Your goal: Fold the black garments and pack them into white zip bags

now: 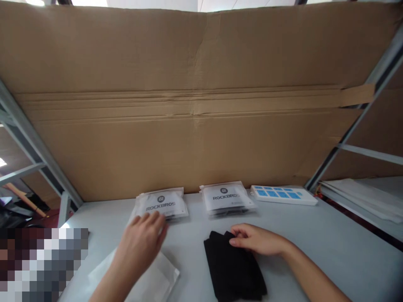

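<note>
My right hand [256, 240] pinches the top right corner of a folded black cloth [234, 268] between thumb and fingers. The cloth lies on the table in front of me, its kind not clear. My left hand [141, 239] is over the table with its fingers loosely bent and the thumb apart; I see nothing held in it. Its fingertips are at the lower edge of a frosted ROCKBROS zip bag [170, 199]; whether they touch it I cannot tell. Beneath my left wrist, a translucent white plastic bag [154, 281] lies flat, partly hidden by the forearm.
Another packed ROCKBROS zip bag [225, 197] lies at the back, next to a white power strip [280, 194] with blue sockets. A cardboard wall [189, 151] closes off the rear of the table [330, 251]. Metal frame posts stand both sides, with white sheets [362, 197] beyond the right one.
</note>
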### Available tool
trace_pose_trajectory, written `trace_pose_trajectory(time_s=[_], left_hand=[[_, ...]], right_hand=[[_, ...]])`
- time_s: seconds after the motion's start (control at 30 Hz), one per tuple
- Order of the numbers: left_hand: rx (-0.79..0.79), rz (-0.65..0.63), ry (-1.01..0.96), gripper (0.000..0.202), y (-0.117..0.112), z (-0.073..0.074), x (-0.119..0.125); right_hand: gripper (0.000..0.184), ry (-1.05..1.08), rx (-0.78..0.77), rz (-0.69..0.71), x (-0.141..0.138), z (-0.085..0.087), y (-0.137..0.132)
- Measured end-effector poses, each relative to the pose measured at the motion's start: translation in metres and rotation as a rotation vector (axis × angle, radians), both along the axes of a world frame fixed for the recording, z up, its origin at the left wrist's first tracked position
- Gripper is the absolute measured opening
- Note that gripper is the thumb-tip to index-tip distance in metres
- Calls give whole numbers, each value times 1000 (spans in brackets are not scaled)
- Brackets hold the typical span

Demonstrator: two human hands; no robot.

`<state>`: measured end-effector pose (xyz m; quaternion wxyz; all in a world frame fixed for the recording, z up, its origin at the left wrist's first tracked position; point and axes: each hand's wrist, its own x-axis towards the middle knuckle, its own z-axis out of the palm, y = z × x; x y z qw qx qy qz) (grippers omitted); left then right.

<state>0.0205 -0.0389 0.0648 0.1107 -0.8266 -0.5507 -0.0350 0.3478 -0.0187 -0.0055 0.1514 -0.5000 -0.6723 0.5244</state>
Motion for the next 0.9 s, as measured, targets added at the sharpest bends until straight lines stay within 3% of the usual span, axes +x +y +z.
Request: trace_pose_trajectory(time_s=[0.13, 0.17, 0.27, 0.37, 0.5, 0.57, 0.63, 0.77, 0.9], left_hand=[[-256, -300, -89, 13, -23, -13, 56], [-312, -347, -113, 22, -29, -19, 72], [-443, -346, -102, 65, -41, -36, 113], [-510, -307, -109, 54, -41, -44, 134], [-541, -223, -408, 29, -32, -45, 116], [-518, -181, -593, 30, -30, -47, 96], [-456, -173, -673, 44, -31, -50, 74], [-325, -227, -452, 76, -41, -59, 43], [-339, -271, -148, 65, -49, -66, 27]], right_hand=[[57, 1, -26, 27, 3, -7, 5], [58, 4, -27, 28, 4, -8, 5], [60, 20, -45, 36, 8, -8, 5], [65, 45, -101, 97, 15, -5, 4], [54, 66, -103, 151, 22, -5, 6], [44, 63, -76, 151, 23, -6, 7], [37, 55, -58, 149, 23, -7, 8], [29, 34, -43, 147, 26, -5, 7], [27, 2, 0, 105, 32, -1, 8]])
